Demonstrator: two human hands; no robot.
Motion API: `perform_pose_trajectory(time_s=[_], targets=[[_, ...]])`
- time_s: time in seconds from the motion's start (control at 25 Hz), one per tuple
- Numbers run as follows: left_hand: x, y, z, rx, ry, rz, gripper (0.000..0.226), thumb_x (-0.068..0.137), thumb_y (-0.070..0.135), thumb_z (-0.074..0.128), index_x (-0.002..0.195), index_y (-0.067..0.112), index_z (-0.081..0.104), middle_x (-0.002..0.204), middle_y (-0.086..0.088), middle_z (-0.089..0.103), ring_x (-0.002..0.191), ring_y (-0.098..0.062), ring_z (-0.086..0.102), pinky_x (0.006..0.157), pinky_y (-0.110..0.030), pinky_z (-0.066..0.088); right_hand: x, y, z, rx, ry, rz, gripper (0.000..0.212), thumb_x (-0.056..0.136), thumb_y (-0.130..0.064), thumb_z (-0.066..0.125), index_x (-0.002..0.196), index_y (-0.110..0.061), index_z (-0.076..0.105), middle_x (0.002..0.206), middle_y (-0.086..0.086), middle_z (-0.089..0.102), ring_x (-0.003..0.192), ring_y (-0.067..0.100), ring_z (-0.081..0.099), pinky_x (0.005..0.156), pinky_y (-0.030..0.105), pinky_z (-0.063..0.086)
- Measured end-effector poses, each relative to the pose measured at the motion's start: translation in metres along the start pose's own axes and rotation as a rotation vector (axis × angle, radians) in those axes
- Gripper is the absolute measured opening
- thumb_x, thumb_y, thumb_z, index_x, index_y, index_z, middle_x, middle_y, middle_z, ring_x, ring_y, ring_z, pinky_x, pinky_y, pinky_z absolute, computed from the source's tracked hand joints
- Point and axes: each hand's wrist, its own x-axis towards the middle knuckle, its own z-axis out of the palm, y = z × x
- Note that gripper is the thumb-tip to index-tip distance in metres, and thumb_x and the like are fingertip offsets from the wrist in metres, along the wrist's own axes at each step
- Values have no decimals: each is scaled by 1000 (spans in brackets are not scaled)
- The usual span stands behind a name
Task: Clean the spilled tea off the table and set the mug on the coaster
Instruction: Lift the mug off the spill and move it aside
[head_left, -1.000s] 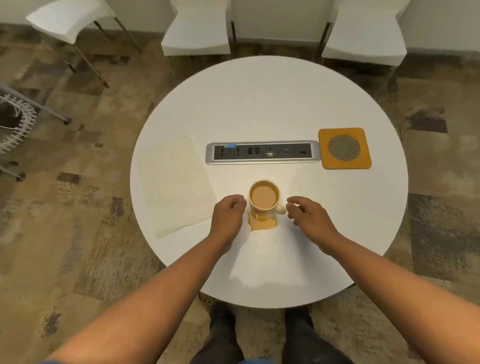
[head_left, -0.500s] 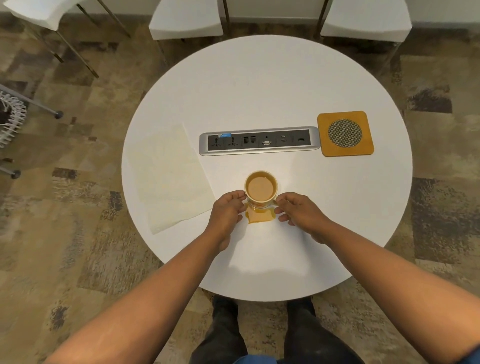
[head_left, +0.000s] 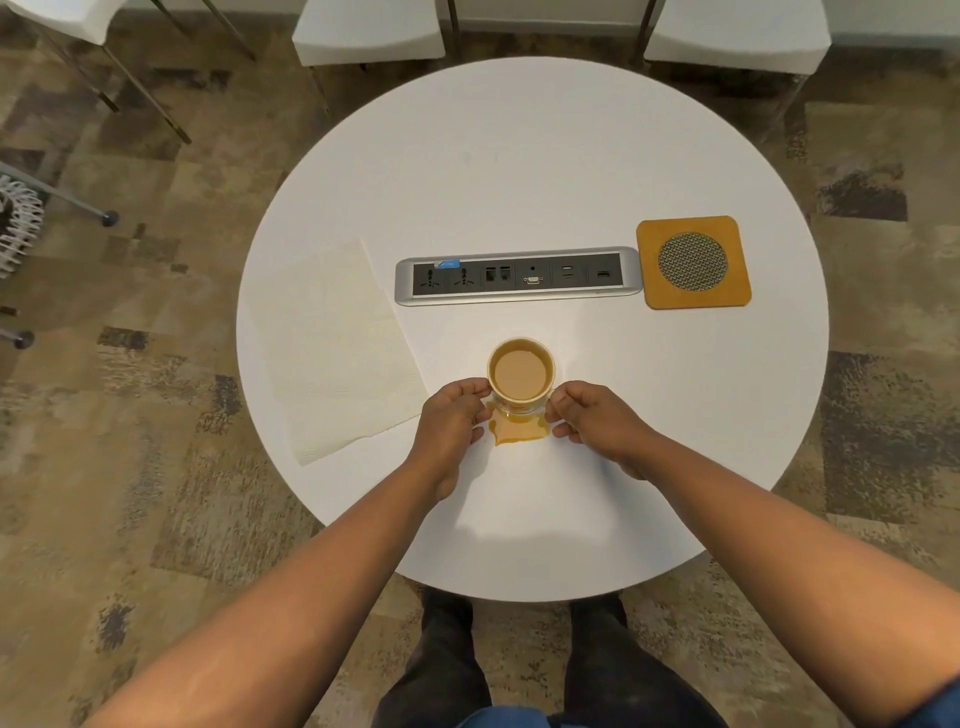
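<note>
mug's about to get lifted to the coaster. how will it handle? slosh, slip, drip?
The mug looks nearly full of tea, so it is probably heavy for its size and apt to slosh if tilted. It stands at the edge of the spilled tea, so its base is likely wet: slippery and may drip on the way to the coaster. Both hands flank it, which should steady it.

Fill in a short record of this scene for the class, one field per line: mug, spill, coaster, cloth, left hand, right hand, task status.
mug: full of tea, standing on the table
spill: tea puddle at the mug's near side
coaster: orange, right of the socket strip, empty
cloth: paper towel flat, left of the mug, untouched
left hand: fingers at the mug's left side
right hand: curled at the mug's right side, where the handle is hidden
task status: spill unwiped, mug not on coaster
</note>
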Motion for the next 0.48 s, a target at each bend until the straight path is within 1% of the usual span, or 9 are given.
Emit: perform_pose_trajectory(time_s=[0.08,0.24,0.36,0.48], targets=[[0,-1,1,-8,5,-4,34,91,7,50,109,26,72,114,-1,71,111,-22,65,81,-29,52,3,3,0,-25,6,-11,29,105,-32,45,94,-15,66,104,6,72,87,16,67,84,33,51],[-1,-1,0,-13,12,-9,35,90,8,50,108,27,73,114,-1,72,111,-21,66,81,-28,52,8,8,2,-43,29,-51,30,104,-29,45,89,-13,66,93,5,73,84,13,66,87,37,52],[-3,-1,2,-4,8,3,35,89,9,51,107,28,74,111,0,73,109,-20,67,80,-28,51,9,12,1,-28,15,-56,32,104,-30,47,89,-10,66,97,13,73,88,19,66,95,45,52],[-8,0,6,15,8,57,35,86,11,52,106,32,72,110,3,73,106,-17,67,79,-29,50,5,12,0,-1,16,-69,32,104,-30,48,89,-10,68,98,14,73,92,26,67,95,45,52]])
